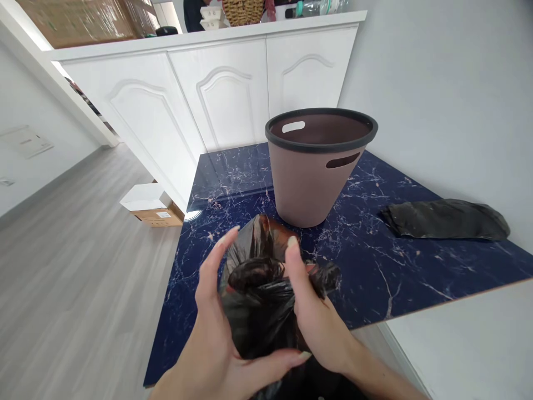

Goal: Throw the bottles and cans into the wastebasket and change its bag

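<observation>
A bunched black plastic bag [258, 311], with some reddish and brown contents showing through, is at the near edge of the blue marbled table. My left hand [220, 328] curves around its left and near side, fingers and thumb spread wide. At the bag's right side my right hand [316, 316] presses against it, thumb pointing up and the other fingers hidden behind the plastic. Just beyond the bag stands a brownish-pink bin [308, 183] with a dark rim, upright. A folded black bag [447, 219] lies on the right part of the table.
The blue table [391, 272] meets a white wall on the right. White cabinets [233, 94] stand behind it, with a basket [242, 12] and bottles on top. Boxes [154, 205] sit on the floor at left. A person in dark clothing [194, 15] is partly visible behind the counter.
</observation>
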`<action>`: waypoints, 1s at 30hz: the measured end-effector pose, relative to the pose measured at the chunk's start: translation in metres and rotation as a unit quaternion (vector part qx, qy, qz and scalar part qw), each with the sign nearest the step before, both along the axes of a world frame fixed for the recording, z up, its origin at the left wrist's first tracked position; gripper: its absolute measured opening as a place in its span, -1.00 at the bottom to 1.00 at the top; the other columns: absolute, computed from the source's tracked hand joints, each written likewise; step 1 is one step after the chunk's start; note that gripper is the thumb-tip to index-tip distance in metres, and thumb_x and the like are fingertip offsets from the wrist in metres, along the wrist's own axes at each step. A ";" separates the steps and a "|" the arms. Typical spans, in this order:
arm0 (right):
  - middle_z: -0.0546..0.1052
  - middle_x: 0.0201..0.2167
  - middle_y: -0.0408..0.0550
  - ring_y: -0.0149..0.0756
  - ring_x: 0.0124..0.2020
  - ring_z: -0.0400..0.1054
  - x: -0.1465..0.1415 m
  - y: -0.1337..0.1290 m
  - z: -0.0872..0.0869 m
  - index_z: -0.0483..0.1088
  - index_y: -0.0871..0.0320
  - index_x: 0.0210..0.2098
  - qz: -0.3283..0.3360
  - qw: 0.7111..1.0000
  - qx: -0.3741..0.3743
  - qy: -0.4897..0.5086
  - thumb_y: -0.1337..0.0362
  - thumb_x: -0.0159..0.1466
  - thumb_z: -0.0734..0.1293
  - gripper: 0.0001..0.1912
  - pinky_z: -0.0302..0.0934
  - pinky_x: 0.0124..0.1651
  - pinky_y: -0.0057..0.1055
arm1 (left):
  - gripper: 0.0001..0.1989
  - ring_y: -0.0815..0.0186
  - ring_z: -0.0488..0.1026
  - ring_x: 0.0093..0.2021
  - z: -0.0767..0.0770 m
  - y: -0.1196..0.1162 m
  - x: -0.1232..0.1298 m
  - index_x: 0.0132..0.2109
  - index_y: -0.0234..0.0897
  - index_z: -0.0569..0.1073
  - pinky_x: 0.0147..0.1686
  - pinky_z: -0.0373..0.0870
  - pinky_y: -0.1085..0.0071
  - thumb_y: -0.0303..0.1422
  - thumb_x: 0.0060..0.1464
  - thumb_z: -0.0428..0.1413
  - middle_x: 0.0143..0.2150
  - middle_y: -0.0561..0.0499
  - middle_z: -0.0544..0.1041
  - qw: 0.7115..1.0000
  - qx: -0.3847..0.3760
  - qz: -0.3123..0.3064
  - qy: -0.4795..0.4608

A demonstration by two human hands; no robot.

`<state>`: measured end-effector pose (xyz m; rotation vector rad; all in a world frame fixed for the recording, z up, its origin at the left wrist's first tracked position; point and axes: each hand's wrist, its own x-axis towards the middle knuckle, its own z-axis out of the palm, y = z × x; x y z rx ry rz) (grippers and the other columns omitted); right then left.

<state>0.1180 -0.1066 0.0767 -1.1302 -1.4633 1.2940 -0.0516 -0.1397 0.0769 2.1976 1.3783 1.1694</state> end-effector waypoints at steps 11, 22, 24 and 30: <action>0.52 -0.38 -0.10 -0.23 -0.25 0.50 0.025 0.007 0.018 0.53 0.03 -0.30 0.139 0.990 0.020 0.015 -0.18 0.59 0.12 -0.41 0.45 -0.13 -0.34 | -0.33 0.09 0.63 0.02 -0.015 0.014 -0.009 0.42 -0.05 0.20 0.12 0.60 0.05 -0.45 0.23 0.18 0.01 -0.09 0.65 0.989 -0.129 -0.053 -0.048; 0.64 -0.11 -0.19 -0.31 -0.11 0.52 0.059 0.010 0.018 0.50 -0.02 -0.04 0.232 0.929 0.193 -0.214 0.31 0.59 0.24 -0.81 0.28 0.00 -0.34 | -0.75 0.24 0.46 -0.21 0.006 0.032 -0.012 -0.27 -0.19 0.40 -0.04 0.45 0.27 -0.41 0.43 -0.05 -0.27 0.00 0.51 0.971 -0.209 -0.111 -0.045; 0.64 -0.16 -0.18 -0.29 -0.18 0.53 0.055 0.008 0.011 0.44 -0.02 0.05 0.166 0.942 0.183 -0.229 0.26 0.58 0.27 -0.88 0.28 -0.10 -0.35 | -0.78 0.23 0.47 -0.18 0.005 0.031 -0.012 -0.26 -0.19 0.40 -0.11 0.43 0.31 -0.43 0.40 -0.03 -0.25 -0.01 0.53 0.970 -0.213 -0.104 -0.053; 0.55 -0.24 -0.16 -0.33 -0.35 0.46 0.046 0.013 -0.017 0.30 0.05 -0.10 0.012 0.909 0.297 -0.291 0.42 0.48 0.24 -0.88 0.15 -0.34 -0.40 | -0.83 0.23 0.44 -0.15 0.001 0.025 -0.009 -0.23 -0.18 0.40 -0.10 0.41 0.32 -0.57 0.25 0.04 -0.22 0.01 0.51 0.976 -0.165 -0.138 -0.026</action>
